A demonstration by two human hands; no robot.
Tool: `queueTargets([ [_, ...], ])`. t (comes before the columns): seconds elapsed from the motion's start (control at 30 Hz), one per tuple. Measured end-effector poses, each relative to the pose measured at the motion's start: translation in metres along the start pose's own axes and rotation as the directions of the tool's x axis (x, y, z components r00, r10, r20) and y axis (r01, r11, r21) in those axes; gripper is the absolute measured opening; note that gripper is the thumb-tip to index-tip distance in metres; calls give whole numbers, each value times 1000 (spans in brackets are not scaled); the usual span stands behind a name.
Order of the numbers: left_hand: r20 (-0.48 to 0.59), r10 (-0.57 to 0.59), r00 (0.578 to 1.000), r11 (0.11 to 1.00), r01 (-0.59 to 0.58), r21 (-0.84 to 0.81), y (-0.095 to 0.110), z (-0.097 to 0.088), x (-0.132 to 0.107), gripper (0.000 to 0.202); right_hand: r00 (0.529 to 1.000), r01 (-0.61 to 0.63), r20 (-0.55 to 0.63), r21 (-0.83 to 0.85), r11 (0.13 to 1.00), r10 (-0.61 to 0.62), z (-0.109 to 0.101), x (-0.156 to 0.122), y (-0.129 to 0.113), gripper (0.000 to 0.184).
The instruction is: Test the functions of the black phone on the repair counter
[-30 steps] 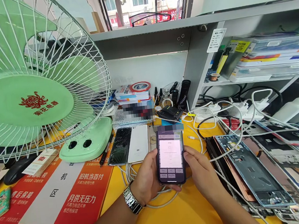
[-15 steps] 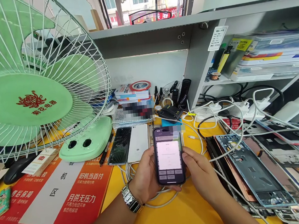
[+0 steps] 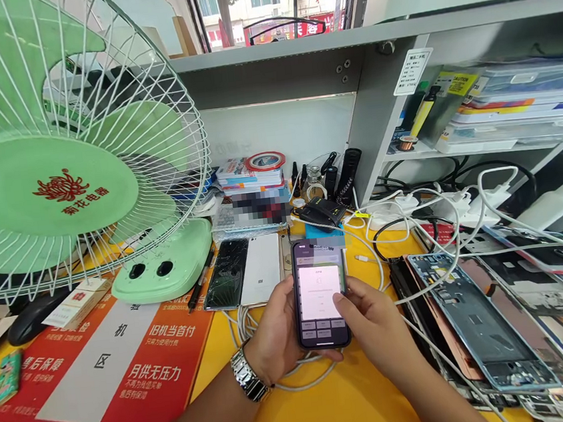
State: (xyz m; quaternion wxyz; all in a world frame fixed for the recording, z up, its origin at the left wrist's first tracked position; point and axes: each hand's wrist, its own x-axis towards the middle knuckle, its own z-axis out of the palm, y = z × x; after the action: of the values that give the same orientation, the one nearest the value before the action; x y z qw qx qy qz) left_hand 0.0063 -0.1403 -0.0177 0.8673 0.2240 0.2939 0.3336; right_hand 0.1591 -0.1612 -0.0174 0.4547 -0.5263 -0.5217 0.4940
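My left hand (image 3: 274, 336), with a metal watch on the wrist, grips a dark smartphone (image 3: 320, 294) upright over the yellow table (image 3: 332, 407). The screen is lit and shows a pale panel with buttons below. My right hand (image 3: 374, 325) holds the phone's right edge, and its thumb lies over the right side of the screen. Just behind the phone lie a cracked black phone (image 3: 226, 274) and a white phone back (image 3: 260, 270), side by side.
A green desk fan (image 3: 72, 186) fills the left. A red printed mat (image 3: 102, 377) covers the left front. Phone frames and parts (image 3: 474, 318) lie at right under white cables (image 3: 438, 221). Boxes and tape rolls (image 3: 252, 174) stand at the back; shelves (image 3: 503, 114) hold packages.
My right thumb has moved from the phone's right edge onto the screen. The phone has stayed in almost the same place.
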Motion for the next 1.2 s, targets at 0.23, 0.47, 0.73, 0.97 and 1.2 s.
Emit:
queueTargets([
  [0.23,-15,6,1000,1000,-6,20,1,5,-1,60,1000,-3,-5,14,1000,3,1,-1,-2,26],
  [0.47,-4,9,1000,1000,-9,15,1,3,-1,59,1000,-7,-9,-13,1000,7,2,-1,-3,25],
  [0.73,-35,7,999,1000,-6,13,1,5,-2,57,998,40,-38,-43,998,-41,-4,0,1,33],
  [0.97,-23,8,1000,1000,-8,-15,2,6,-1,58,1000,-8,-19,-7,1000,8,-4,-3,-7,31],
  [1.2,-19,15,1000,999,-16,-50,-1,6,1,57,998,-46,38,-73,996,49,2,-3,-9,24],
])
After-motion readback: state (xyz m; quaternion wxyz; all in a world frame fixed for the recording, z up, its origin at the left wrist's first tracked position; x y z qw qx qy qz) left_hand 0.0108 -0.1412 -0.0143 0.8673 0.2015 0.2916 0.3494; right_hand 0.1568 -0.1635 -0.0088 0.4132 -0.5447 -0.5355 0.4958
